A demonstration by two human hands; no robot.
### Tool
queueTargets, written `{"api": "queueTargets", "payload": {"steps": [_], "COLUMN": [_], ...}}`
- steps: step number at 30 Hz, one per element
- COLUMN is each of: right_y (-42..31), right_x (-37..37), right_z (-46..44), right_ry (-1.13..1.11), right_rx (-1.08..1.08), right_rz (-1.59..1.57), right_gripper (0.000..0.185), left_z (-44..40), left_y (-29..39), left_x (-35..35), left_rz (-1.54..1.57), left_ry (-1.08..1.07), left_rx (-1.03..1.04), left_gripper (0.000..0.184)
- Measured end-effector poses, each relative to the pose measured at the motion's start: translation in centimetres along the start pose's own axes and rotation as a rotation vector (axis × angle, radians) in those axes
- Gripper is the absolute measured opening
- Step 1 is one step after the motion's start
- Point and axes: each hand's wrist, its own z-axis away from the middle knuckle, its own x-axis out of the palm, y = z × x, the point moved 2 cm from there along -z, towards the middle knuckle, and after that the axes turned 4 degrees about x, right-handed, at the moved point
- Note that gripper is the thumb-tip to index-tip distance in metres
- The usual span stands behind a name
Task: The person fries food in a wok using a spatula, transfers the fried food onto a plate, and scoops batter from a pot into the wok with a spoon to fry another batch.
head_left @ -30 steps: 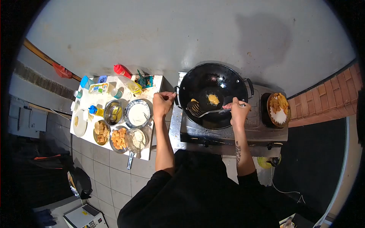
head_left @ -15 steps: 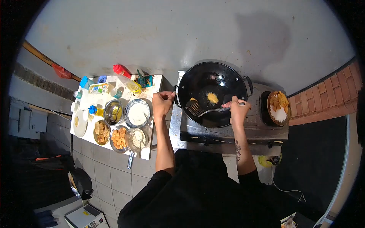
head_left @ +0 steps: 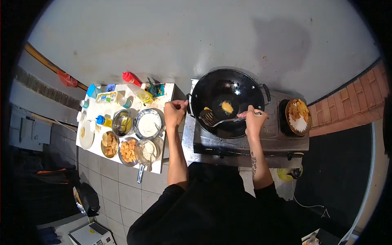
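Observation:
A black wok (head_left: 234,81) sits on the stove's left burner. My right hand (head_left: 254,119) is closed round the handle of a slotted spatula (head_left: 209,118), whose head lies in the wok's lower left part. Beside the spatula head is a small yellow-brown piece (head_left: 207,109), partly hidden. A golden fried piece (head_left: 227,107) lies near the middle of the wok. My left hand (head_left: 175,112) is closed at the wok's left handle (head_left: 190,105), with its fingertips pinched against it.
On the right burner stands a bowl (head_left: 309,122) of fried pieces and something white. The white table (head_left: 92,110) at left holds a white-filled bowl (head_left: 148,123), a bowl of orange cubes (head_left: 128,150), a saucepan (head_left: 145,150), a red-capped bottle (head_left: 131,78) and other containers.
The view has shifted slightly. Both hands keep their grips, and the spatula and fried piece show hardly any movement in the wok.

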Motion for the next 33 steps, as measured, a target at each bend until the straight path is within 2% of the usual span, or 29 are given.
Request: {"api": "queueTargets", "payload": {"steps": [12, 17, 24, 26, 33], "right_y": [-0.9, -1.7, -2.1, -1.9, -2.4], "right_x": [-1.7, -2.8, -1.9, -1.6, -1.1], "right_z": [-1.6, -2.4, -2.2, -2.4, -2.7], "right_ry": [-0.096, -0.169, -0.112, -0.089, -0.095], "right_rx": [0.055, 0.057, -0.001, 0.003, 0.004], "right_rz": [0.035, 0.054, 0.13, 0.117, 0.12], "right_gripper": [0.038, 0.033, 0.038, 0.037, 0.037], "left_z": [0.6, 0.9, 0.9, 0.9, 1.0], "left_y": [-0.1, 0.4, -0.4, -0.5, 0.0], "left_x": [0.0, 0.1, 0.8, 0.9, 0.8], "left_rz": [0.099, 0.107, 0.113, 0.154, 0.162], "left_ry": [0.047, 0.047, 0.096, 0.063, 0.051], "left_rx": [0.008, 0.003, 0.039, -0.002, -0.032], "left_gripper": [0.024, 0.026, 0.027, 0.034, 0.032]}}
